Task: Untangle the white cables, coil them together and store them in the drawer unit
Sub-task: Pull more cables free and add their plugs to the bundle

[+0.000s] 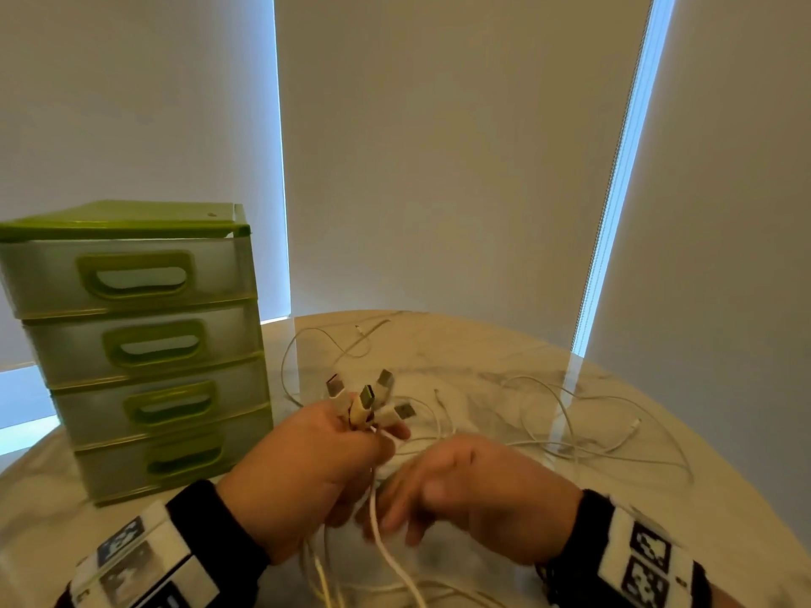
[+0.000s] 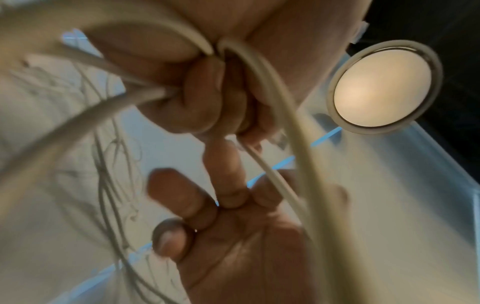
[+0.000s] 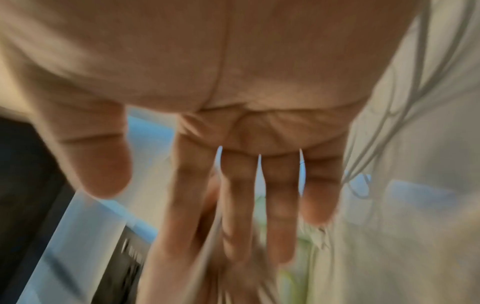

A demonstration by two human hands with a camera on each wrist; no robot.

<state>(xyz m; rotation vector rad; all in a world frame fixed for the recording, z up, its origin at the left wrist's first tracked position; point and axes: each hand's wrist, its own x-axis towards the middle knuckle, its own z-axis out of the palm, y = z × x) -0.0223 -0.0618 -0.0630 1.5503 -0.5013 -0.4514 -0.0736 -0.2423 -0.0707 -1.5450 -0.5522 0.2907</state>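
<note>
The left hand grips four cable plugs bunched together; the right hand hangs beside it, fingers straight and relaxed. Loose cables sprawl over the round marble tabletop. A four-drawer unit stands left, before three pale blinds.

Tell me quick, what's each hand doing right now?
Left hand: grips the white cables just below their USB plugs.
Right hand: open, fingers straight, holding nothing.

white cables sprawl tangled — closed green drawer unit left.
</note>
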